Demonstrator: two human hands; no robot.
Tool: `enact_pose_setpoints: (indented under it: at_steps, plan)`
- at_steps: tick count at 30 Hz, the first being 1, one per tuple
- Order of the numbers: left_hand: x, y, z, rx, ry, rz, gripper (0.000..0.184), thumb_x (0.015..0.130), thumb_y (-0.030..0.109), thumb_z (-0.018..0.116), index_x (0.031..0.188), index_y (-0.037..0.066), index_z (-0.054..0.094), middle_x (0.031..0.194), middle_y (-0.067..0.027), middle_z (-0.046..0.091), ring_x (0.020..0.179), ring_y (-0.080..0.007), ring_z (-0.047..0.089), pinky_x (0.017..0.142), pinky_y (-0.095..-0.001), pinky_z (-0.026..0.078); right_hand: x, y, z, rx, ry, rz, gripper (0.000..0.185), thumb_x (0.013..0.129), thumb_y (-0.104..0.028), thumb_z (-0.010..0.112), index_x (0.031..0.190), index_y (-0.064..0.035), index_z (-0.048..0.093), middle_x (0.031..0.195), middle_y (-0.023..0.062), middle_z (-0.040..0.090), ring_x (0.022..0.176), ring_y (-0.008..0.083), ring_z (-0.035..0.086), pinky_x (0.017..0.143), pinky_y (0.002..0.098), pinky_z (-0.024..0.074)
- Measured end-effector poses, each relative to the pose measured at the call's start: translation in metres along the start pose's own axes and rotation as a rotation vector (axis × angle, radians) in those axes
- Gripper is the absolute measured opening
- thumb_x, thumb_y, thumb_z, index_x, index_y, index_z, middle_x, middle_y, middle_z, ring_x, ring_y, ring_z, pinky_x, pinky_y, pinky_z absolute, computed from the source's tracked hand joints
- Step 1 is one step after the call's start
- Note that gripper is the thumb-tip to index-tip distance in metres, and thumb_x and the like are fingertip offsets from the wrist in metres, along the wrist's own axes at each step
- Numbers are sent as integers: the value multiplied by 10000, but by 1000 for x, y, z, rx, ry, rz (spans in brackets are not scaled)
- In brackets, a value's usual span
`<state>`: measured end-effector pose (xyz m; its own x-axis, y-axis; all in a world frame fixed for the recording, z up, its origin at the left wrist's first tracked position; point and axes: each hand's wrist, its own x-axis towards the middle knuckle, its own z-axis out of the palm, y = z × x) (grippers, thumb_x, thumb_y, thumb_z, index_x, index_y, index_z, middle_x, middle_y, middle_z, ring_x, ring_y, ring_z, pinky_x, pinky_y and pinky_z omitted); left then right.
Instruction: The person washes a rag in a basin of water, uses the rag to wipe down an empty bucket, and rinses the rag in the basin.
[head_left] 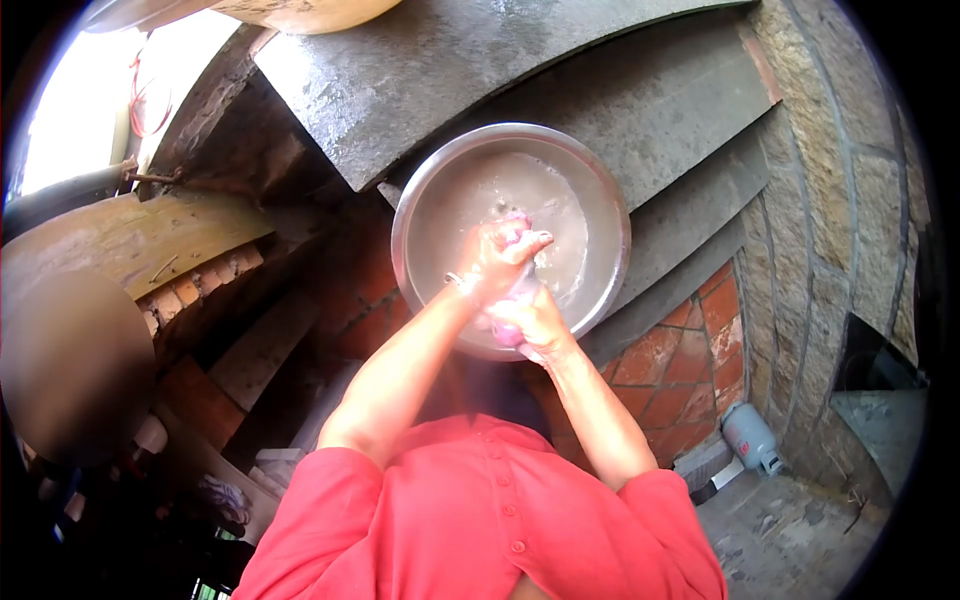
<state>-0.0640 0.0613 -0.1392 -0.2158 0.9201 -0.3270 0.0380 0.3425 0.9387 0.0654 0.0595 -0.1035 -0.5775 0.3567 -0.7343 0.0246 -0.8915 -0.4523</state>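
Observation:
A wide metal basin stands in front of me, with cloudy, greyish water and some froth in it. Over its near side, my left hand is closed around a wet, bunched pink and whitish cloth. My right hand grips the same cloth just below and to the right, close to the basin's near rim. Pink parts of it show above the left hand and beneath the right; glare and the fingers hide the rest. A thin band circles my left wrist.
Behind the basin lies a wet grey stone slab, with stone steps to the right. A stone-block wall bounds the right side. Near it a small grey bottle stands by the red tiled floor. A curved wooden board is at left.

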Motion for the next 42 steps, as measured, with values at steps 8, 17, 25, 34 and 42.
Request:
enact_pose_setpoints:
  at_steps: [8,17,25,34,42]
  plan:
    - [8,1,3,306,72,-8,349,851,343,632,699,29,640,741,-198,617,711,-364,591,661,-441,456,21,12,-3,-366,161,-131,16,750,-28,606,764,-30,612,575,22,534,461,105,503,401,263,364]
    - [-1,-28,7,488,124,-323,307,855,327,596,799,35,671,793,-238,632,787,-423,606,716,-468,473,43,58,-17,-1024,343,-333,277,826,-146,554,1031,38,521,827,262,634,842,426,633,713,472,489]
    - [-20,-49,20,474,288,-285,221,859,239,564,986,98,677,916,-208,662,886,-390,630,788,-441,494,21,54,-8,-1115,367,-317,354,805,-124,592,1111,24,493,955,294,616,942,459,598,778,487,481]
    - [-33,-54,34,-249,360,-298,231,852,86,624,1077,82,671,875,-13,639,792,-100,574,738,-249,476,-18,29,-27,-925,209,-397,586,756,-177,726,1232,39,461,1013,230,635,952,341,644,803,408,499]
    - [-75,-23,-71,-488,406,-324,247,843,66,622,1085,29,650,854,-31,644,762,-100,587,712,-232,476,1,-10,4,-1408,82,-805,551,836,-312,678,1239,34,533,1228,215,559,1206,343,495,1000,454,381]
